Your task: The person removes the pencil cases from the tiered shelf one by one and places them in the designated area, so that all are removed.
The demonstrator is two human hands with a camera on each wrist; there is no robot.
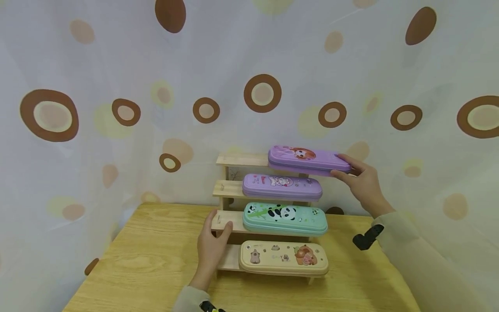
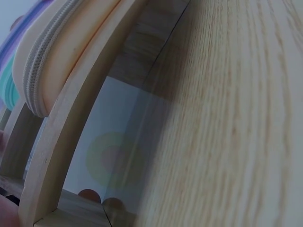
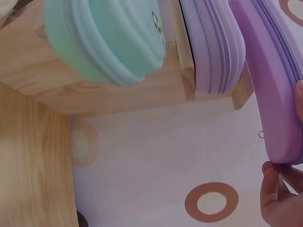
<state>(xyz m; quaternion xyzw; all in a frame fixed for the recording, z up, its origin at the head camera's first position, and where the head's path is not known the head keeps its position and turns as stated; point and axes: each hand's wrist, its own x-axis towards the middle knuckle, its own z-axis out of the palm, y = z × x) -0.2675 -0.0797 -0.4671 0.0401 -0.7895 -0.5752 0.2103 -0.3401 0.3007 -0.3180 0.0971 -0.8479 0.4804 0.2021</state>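
A small wooden stepped shelf (image 1: 230, 189) stands on the table with four pencil cases. My right hand (image 1: 360, 177) grips the right end of a purple case with a girl print (image 1: 308, 159) at the top step; in the right wrist view that purple case (image 3: 274, 90) shows with my fingertips (image 3: 272, 189) at its end. Below it lie a lilac case (image 1: 282, 187), a teal panda case (image 1: 285, 218) and a beige case (image 1: 283, 258). My left hand (image 1: 212, 242) holds the left edge of the third step, thumb and fingers round the board.
The wooden table (image 1: 148, 264) ends against a white curtain with brown rings (image 1: 249, 86) close behind the shelf. A black wrist strap (image 1: 366, 238) shows on my right sleeve. In the left wrist view, the beige case (image 2: 57, 52) and a shelf board (image 2: 71, 132) fill the frame.
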